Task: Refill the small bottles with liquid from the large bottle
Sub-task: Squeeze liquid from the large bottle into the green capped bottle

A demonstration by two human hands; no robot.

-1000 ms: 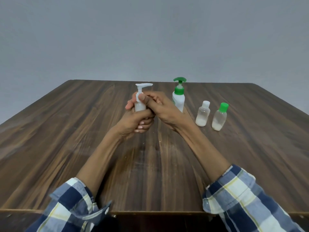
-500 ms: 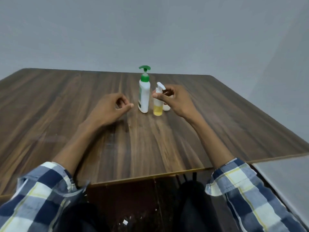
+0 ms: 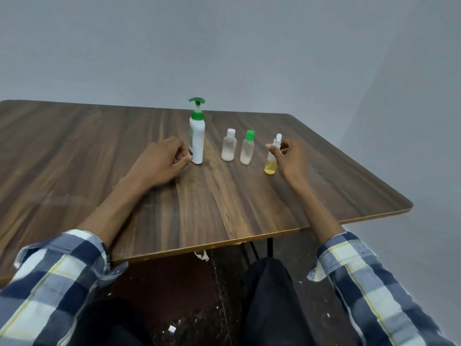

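The large white bottle [image 3: 197, 143] with a green pump stands upright at mid-table. To its right stand two small clear bottles, one with a white cap [image 3: 228, 149] and one with a green cap [image 3: 247, 151]. Further right a small pump bottle [image 3: 270, 166] with yellow liquid stands on the table. My right hand [image 3: 290, 159] wraps its fingers around that bottle's neck. My left hand [image 3: 159, 163] rests loosely curled on the table, holding nothing, its fingertips just left of the large bottle's base.
The wooden table [image 3: 224, 208] ends close to my body, and its right corner [image 3: 406, 206] is rounded. Grey walls stand behind and to the right. My legs and a littered floor [image 3: 174, 325] show under the front edge.
My right hand carried the small pump bottle rightward past the two capped bottles and set it on the table. My left hand now lies beside the large bottle. The view has shifted.
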